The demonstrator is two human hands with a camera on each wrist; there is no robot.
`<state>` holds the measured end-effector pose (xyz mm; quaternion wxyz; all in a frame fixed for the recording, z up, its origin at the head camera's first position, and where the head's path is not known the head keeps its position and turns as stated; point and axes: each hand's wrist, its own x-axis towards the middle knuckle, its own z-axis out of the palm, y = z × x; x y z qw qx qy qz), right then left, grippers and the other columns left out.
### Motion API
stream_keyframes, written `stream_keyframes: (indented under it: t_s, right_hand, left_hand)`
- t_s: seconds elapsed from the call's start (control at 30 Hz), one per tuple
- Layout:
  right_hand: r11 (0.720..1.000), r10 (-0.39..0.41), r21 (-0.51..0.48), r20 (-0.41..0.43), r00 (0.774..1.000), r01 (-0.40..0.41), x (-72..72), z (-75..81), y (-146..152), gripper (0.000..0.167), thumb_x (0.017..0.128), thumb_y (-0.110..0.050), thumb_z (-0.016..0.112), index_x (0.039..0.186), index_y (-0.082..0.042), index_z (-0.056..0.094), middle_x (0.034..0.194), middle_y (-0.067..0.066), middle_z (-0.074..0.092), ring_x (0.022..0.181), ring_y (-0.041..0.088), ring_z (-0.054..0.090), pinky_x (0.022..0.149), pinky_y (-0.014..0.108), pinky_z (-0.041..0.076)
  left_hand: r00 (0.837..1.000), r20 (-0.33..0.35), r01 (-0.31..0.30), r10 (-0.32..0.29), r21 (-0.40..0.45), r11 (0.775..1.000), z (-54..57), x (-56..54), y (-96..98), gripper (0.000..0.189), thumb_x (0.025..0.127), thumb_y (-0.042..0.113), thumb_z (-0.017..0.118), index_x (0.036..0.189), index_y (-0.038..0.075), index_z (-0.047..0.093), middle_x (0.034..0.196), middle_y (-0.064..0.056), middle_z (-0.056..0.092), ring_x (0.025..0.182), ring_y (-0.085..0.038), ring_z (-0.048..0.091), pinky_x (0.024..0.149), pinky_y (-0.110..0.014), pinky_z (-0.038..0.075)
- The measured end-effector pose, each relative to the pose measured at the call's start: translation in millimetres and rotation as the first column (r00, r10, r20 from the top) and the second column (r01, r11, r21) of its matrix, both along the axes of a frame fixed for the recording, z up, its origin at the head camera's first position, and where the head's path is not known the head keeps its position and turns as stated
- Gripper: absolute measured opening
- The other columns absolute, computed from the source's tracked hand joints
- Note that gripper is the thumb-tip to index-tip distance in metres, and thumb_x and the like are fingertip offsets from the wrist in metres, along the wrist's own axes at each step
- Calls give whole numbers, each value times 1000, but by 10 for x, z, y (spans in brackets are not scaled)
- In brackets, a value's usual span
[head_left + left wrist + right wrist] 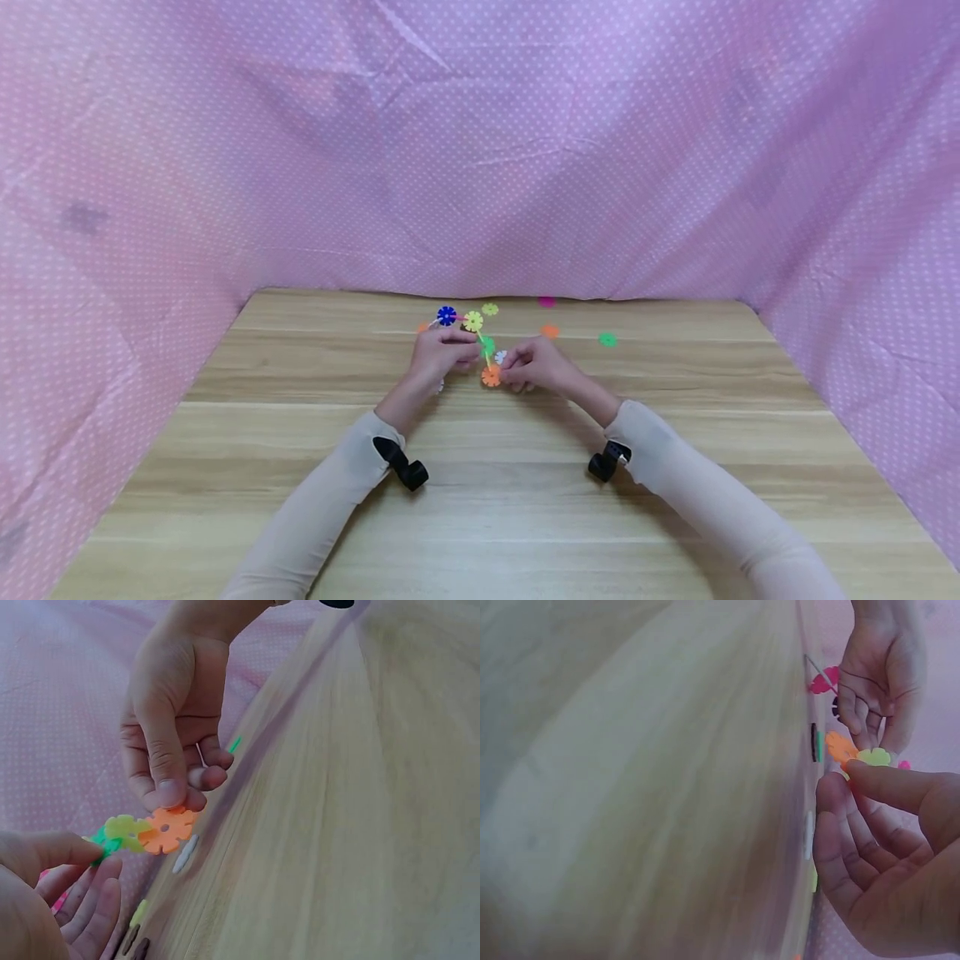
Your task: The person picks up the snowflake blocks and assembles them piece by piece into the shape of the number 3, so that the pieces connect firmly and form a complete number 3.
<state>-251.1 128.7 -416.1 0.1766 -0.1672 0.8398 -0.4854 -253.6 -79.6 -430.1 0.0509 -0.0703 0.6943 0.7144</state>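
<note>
While in right grip [540,364], notched orange disc [491,377]

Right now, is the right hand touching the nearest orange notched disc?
Touching: the left wrist view shows the right hand pinching the orange notched disc by its edge.

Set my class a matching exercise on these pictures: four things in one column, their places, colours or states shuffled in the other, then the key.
1. right hand
2. left hand
3. dotted cloth
4. loose green disc

A. pink
B. lies on the table
C. pinches a joined green disc
D. pinches an orange disc

Pairs: 1-D, 2-C, 3-A, 4-B
</note>
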Motion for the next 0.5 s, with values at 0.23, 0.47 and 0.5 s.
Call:
stream_keyframes:
  t_s: [0.23,0.47,0.5]
  right_hand:
    - [1000,15,25,17,1000,-16,-37,-13,14,12,91,-7,75,95,4,73,77,16,73,62,14,65,55,23,52]
    - [999,-15,33,-6,1000,16,-121,44,64,15,92,-5,74,99,7,71,81,20,72,63,17,65,56,27,56]
    - [999,-26,34,-15,1000,26,-144,42,73,15,91,-5,74,99,8,70,79,19,72,62,16,65,56,26,55]
  left_hand:
    - [995,-36,84,-89,-136,987,27,-29,-16,23,81,-3,80,103,-2,77,112,-16,71,69,-9,70,68,-25,63]
    - [989,-87,96,-122,-253,963,-1,-89,-1,19,81,-3,80,100,0,78,103,-11,71,66,-8,65,63,-22,60]
    - [987,-97,99,-129,-266,959,-6,-96,-1,19,81,-3,80,100,0,78,101,-10,72,66,-9,64,63,-22,60]
